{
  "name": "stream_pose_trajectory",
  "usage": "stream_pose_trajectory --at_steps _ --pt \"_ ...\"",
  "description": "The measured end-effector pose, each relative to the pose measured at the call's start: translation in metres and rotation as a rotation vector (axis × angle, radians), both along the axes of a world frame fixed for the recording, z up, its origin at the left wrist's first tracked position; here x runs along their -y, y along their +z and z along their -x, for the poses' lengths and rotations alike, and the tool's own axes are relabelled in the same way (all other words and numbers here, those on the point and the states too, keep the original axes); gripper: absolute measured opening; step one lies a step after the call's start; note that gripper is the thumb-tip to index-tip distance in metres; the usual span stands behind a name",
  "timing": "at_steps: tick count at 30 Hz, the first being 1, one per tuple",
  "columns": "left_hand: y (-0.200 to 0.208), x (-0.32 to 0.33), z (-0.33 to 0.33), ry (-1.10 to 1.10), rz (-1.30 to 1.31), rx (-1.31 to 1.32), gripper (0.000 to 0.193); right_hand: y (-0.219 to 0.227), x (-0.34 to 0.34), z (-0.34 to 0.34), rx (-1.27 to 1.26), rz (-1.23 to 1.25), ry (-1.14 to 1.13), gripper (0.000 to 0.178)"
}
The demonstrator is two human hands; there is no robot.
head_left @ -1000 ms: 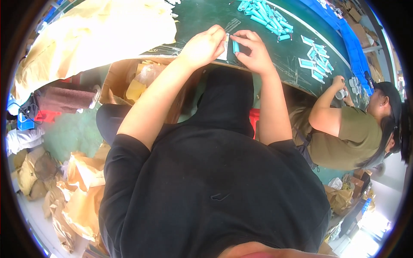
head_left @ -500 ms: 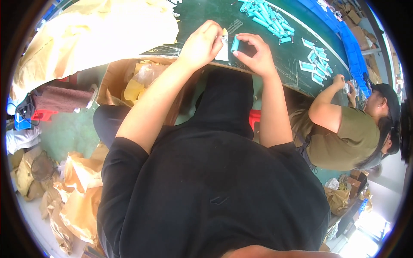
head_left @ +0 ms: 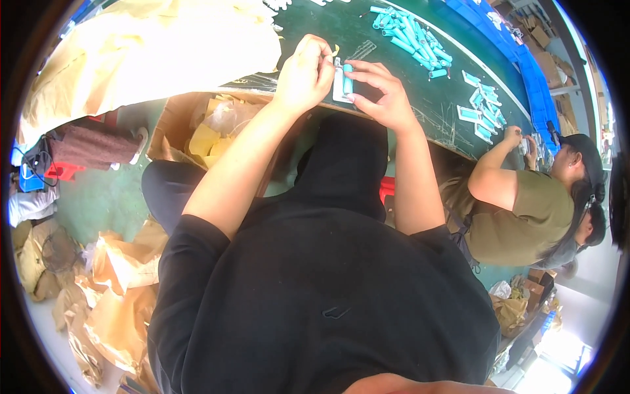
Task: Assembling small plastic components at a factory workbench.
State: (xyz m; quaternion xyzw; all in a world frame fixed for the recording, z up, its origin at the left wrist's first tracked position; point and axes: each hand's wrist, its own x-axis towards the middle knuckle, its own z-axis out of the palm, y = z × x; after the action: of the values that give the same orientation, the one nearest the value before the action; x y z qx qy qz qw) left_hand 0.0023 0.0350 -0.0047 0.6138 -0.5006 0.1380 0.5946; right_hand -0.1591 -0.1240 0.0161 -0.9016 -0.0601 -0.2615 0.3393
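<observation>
My right hand (head_left: 384, 93) holds a teal cylindrical battery cell (head_left: 348, 79) between thumb and fingers. The cell stands lengthwise against a small white flat holder (head_left: 338, 90) at the table's near edge. On the holder's other side, my left hand (head_left: 303, 77) is closed in a pinch, with a small yellow strip (head_left: 336, 50) showing at its fingertips. The fingers hide part of the strip and of the holder's left edge.
Loose teal cells (head_left: 413, 39) lie piled on the green table (head_left: 315, 20). White holders with teal cells (head_left: 482, 108) lie farther right, near a co-worker (head_left: 525, 203). Brown paper (head_left: 157, 52) covers the table's left; an open cardboard box (head_left: 174, 125) stands below.
My right hand has brought the cell left, down against the white holder. The yellow strip has shifted left, nearer my left fingertips. My left hand has barely moved.
</observation>
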Motion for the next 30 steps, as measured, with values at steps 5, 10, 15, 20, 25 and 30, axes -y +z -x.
stream_pose_trajectory --at_steps 5,10,15,20,25,30 --pt "0.0 -0.002 0.0 -0.019 -0.039 -0.022 0.016 0.0 0.0 0.0 -0.018 0.03 0.017 0.047" --pt "0.001 -0.001 0.003 -0.014 -0.064 0.007 0.016 -0.002 0.0 0.002 -0.019 0.036 0.023 0.047" --pt "0.0 0.001 0.003 -0.022 -0.04 0.01 0.016 0.004 -0.006 0.011 -0.056 0.088 -0.013 0.047" --pt "0.001 -0.013 0.0 -0.199 -0.002 0.104 0.011 -0.007 -0.002 0.001 0.071 0.201 -0.031 0.049" --pt "-0.014 -0.074 0.019 -0.314 -0.05 0.211 0.016 -0.005 -0.006 0.005 0.135 -0.022 -0.168 0.052" --pt "-0.05 -0.152 0.003 -0.279 -0.61 0.27 0.014 -0.006 0.064 0.035 0.395 0.104 -0.888 0.055"
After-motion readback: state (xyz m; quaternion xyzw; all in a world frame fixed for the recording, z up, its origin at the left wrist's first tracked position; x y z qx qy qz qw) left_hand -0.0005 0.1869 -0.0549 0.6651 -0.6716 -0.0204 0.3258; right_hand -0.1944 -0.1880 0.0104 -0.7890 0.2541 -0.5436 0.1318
